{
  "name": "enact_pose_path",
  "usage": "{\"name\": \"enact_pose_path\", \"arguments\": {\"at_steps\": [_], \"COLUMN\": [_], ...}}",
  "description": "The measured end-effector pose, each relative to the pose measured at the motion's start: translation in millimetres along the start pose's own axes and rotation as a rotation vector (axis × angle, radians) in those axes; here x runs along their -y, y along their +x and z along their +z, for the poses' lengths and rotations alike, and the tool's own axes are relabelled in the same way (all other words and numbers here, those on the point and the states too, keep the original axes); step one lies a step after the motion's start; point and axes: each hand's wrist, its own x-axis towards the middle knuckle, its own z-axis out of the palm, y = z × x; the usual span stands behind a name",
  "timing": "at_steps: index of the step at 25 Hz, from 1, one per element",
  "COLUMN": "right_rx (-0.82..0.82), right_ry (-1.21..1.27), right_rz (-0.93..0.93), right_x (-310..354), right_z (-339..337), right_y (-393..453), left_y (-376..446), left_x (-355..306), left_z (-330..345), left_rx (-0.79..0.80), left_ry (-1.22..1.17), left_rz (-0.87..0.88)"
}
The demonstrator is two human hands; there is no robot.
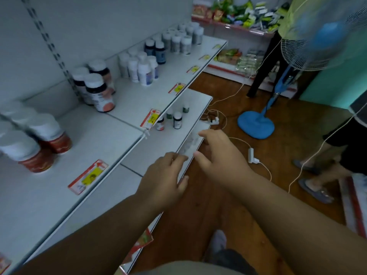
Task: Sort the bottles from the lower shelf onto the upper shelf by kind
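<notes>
Both hands empty, fingers relaxed: left hand [164,175], right hand [218,153] at lower shelf [158,149] edge. Remaining bottles [172,119] sit farther back; reach one, lift upright toward matching group on upper shelf [139,92].

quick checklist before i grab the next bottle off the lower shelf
1. Left hand free: ok, holds nothing.
2. Right hand free: ok, fingers spread, empty.
3. Bottles left on the lower shelf: ok, a few small bottles stand at its far end.
4. Their kinds readable: cannot tell, labels too small and blurred.
5. Room on the upper shelf: ok, bare patches between groups.
6. Hands near the bottles: not ok, both hover short of them.
</notes>
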Motion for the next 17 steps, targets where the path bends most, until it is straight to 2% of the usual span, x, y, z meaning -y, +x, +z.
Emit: {"name": "enact_pose_path", "arguments": {"at_steps": [4,9,12,17], "right_rx": [0.055,0.219,0.241,0.296], "right_ry": [0.078,0.142,0.192,0.261], "right_rz": [0.0,-0.02,0.015,0.075], "right_x": [-84.7,-204.7,-261.0,-344.2], "right_z": [10.1,42.2,89.3,218.6], "right_y": [84.5,223.7,289.4,384.9], "left_y": [103.2,240.0,302.9,374.9], "left_x": [1.3,4.8,25.9,100.0], "left_z": [49.4,121.6,166.8,280.4], "left_rx": [-0.045,-0.075,-0.069,-0.012], "left_ry": [-0.063,-0.124,-0.11,-0.136], "left_rz": [-0.114,-0.373,-0.478,-0.633]}}
